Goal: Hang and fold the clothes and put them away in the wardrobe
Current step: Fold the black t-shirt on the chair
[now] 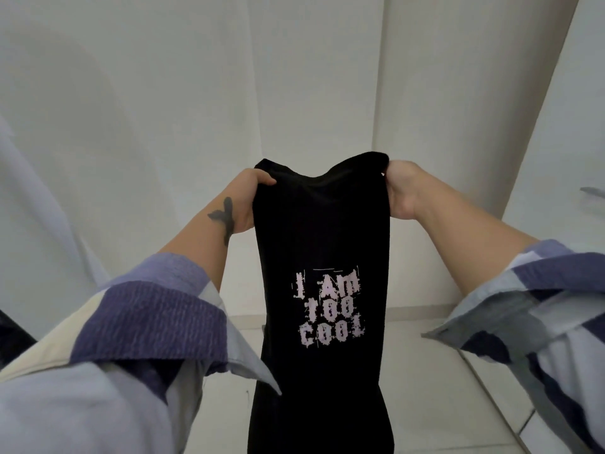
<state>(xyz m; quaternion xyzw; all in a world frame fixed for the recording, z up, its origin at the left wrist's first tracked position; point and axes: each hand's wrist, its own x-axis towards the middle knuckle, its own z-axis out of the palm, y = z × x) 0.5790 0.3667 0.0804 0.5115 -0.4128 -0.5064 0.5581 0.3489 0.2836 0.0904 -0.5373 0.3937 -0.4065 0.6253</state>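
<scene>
Rolled-up plaid sleeves (147, 326), purple, cream & pale blue, sit closest to the lens at bottom left & right, forearms bare beyond them. A dark tattoo (224, 217) is seen on the left wrist. Between the arms a black T-shirt (322, 231) is held up, folded lengthwise into a narrow strip that hangs straight down past the bottom edge. Pale pink print on its front reads "I AM TOO COOL" (329, 308). Its top left corner is pinched by the left hand (250, 198), thumb on the front, fingers hidden behind the cloth. Its top right corner is gripped by the right hand (404, 188), fingers curled round the edge. Behind, white wardrobe panels (314, 77) meet at a corner, w/ a pale tiled floor (422, 388) below.
</scene>
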